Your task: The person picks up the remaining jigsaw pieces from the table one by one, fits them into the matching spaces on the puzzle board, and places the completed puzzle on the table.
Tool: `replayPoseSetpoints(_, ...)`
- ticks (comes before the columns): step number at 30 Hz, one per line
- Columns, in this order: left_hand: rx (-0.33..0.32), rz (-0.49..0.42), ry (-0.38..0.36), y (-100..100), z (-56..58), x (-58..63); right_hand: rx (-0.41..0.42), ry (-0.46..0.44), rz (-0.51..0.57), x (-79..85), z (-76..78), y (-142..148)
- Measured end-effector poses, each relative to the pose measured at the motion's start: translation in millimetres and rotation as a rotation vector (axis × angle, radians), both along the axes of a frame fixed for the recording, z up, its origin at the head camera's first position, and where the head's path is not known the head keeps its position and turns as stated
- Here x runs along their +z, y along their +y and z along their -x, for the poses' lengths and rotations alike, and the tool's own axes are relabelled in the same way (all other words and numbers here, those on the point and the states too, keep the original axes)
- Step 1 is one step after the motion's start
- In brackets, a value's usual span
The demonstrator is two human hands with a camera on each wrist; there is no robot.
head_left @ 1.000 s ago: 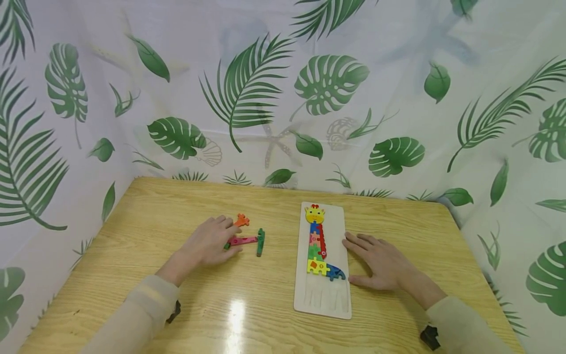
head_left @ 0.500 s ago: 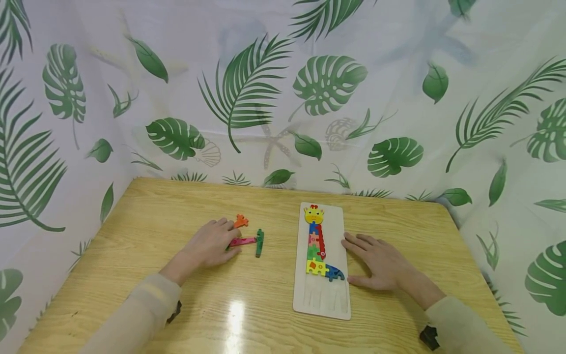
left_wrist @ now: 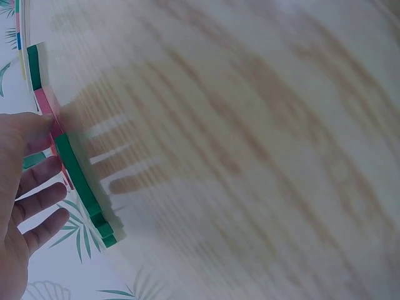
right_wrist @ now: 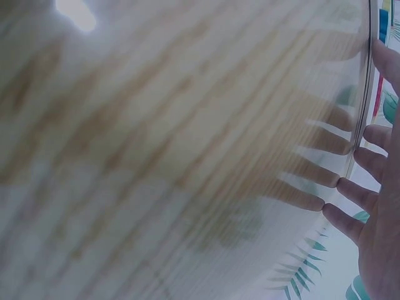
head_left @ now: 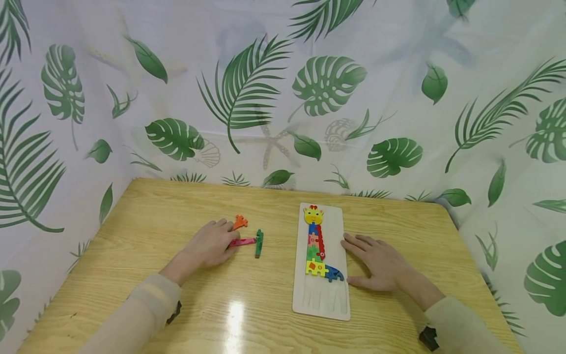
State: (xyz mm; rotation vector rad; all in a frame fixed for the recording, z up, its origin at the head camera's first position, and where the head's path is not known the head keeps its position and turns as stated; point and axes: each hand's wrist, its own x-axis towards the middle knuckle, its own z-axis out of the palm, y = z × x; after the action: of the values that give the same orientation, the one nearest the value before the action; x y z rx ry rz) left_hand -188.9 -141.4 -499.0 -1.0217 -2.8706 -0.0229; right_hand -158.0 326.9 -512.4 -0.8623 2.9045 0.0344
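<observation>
In the head view, my left hand (head_left: 215, 242) is over the loose puzzle pieces left of the board. Its thumb and index finger pinch the pink puzzle piece (head_left: 244, 242); the other fingers hang free in the left wrist view. Close to the thumb there, a green puzzle piece (left_wrist: 82, 184) is hidden under the hand in the head view. A second green puzzle piece (head_left: 258, 243) touches the pink one's right end. My right hand (head_left: 381, 261) rests flat on the table, fingers spread, thumb and fingertips at the right edge of the white puzzle board (head_left: 332, 236).
An orange puzzle piece (head_left: 240, 222) lies just beyond the left fingers. On the board sits a partly filled giraffe puzzle (head_left: 314, 241), with vacant leg slots (head_left: 325, 298) at its near end. Leaf-printed cloth (head_left: 265, 98) hangs behind the wooden table (head_left: 177, 196).
My left thumb and index finger have drawn slightly closer together, covering the green piece's end that showed between them. The right hand and board stay in place.
</observation>
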Motion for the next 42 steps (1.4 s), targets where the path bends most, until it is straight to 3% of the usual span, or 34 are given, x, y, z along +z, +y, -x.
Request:
replayPoseSetpoints(8,0.007,-0.018,-0.032,0,-1.2,-0.7,-0.006,0.001,-0.006,-0.7,-0.3,0)
replayPoseSetpoints(17,-0.051,-0.04,0.004,0,-4.5,-1.8,0.003,0.009,-0.002,1.2,-0.7,0)
replayPoseSetpoints(42,-0.134,-0.083,0.006,5,-15.4,-4.5,0.004,0.01,0.014,3.3,-2.1,-1)
